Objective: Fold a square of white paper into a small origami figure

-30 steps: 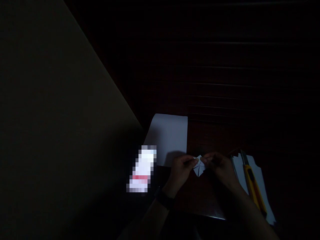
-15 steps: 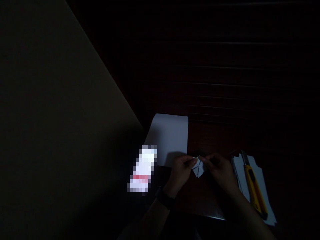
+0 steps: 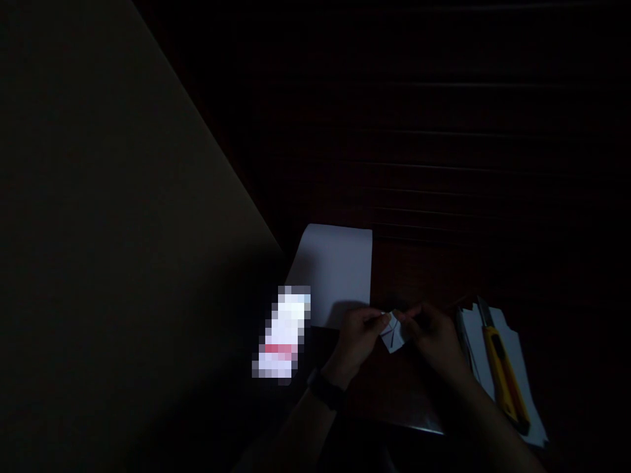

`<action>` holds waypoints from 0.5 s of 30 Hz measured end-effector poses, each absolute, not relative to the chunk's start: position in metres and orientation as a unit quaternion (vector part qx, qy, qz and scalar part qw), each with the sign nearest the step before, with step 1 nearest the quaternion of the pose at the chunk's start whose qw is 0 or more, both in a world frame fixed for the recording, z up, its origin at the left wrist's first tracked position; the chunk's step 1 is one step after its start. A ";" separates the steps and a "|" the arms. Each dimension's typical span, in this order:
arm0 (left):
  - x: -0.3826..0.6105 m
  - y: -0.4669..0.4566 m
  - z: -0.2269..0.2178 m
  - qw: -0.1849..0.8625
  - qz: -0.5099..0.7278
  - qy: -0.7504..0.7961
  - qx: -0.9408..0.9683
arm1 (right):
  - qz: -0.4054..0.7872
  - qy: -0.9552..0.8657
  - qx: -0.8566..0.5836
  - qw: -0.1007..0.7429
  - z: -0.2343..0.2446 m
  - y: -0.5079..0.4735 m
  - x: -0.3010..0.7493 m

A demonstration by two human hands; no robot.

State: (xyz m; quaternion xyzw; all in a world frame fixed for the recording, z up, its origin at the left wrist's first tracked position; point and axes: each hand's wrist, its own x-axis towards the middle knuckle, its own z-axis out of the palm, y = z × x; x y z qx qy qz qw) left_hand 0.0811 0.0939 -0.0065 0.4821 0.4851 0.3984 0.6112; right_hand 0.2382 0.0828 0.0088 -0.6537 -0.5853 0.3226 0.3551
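Note:
In dim light a small folded white paper piece (image 3: 392,335) with dark crease lines is pinched between both hands just above a dark reddish table (image 3: 394,394). My left hand (image 3: 359,341), a dark watch on its wrist, grips the paper's left edge with closed fingertips. My right hand (image 3: 434,338) grips its right edge the same way.
A white sheet of paper (image 3: 335,269) lies behind the hands. A yellow utility knife (image 3: 503,368) rests on a stack of white paper (image 3: 517,394) at the right. A bright blurred rectangle (image 3: 283,332) sits at the left. A large dim panel (image 3: 98,230) fills the left side.
The folded paper has turned and narrowed a little between the fingertips; the right hand has closed in slightly. Nothing else moved.

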 end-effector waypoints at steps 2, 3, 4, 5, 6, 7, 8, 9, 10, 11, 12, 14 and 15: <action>0.081 0.094 -0.005 0.622 0.397 0.483 0.471 | 0.330 -0.582 -0.653 0.354 0.007 0.083 0.238; 0.081 0.093 -0.004 0.628 0.396 0.481 0.466 | 0.333 -0.580 -0.654 0.352 0.007 0.083 0.238; 0.081 0.093 -0.003 0.633 0.395 0.479 0.461 | 0.336 -0.578 -0.656 0.351 0.007 0.083 0.238; 0.081 0.094 -0.003 0.637 0.394 0.479 0.458 | 0.338 -0.575 -0.658 0.349 0.006 0.083 0.238; 0.081 0.094 -0.002 0.639 0.393 0.481 0.455 | 0.339 -0.573 -0.660 0.349 0.006 0.083 0.238; 0.080 0.094 -0.001 0.639 0.390 0.482 0.454 | 0.339 -0.571 -0.661 0.349 0.007 0.083 0.238; 0.080 0.093 -0.001 0.639 0.387 0.484 0.456 | 0.341 -0.569 -0.662 0.348 0.007 0.083 0.238; 0.080 0.093 0.000 0.637 0.385 0.487 0.457 | 0.346 -0.568 -0.661 0.348 0.007 0.082 0.238; 0.080 0.093 0.001 0.635 0.383 0.492 0.457 | 0.350 -0.567 -0.659 0.347 0.006 0.082 0.238; 0.080 0.093 0.003 0.634 0.381 0.498 0.454 | 0.354 -0.565 -0.659 0.347 0.006 0.083 0.238; 0.080 0.092 0.004 0.635 0.379 0.502 0.449 | 0.358 -0.565 -0.658 0.345 0.005 0.083 0.239; 0.080 0.091 0.007 0.644 0.375 0.505 0.435 | 0.359 -0.568 -0.657 0.341 0.004 0.083 0.239; 0.080 0.091 0.008 0.652 0.373 0.501 0.430 | 0.357 -0.572 -0.656 0.340 0.003 0.084 0.240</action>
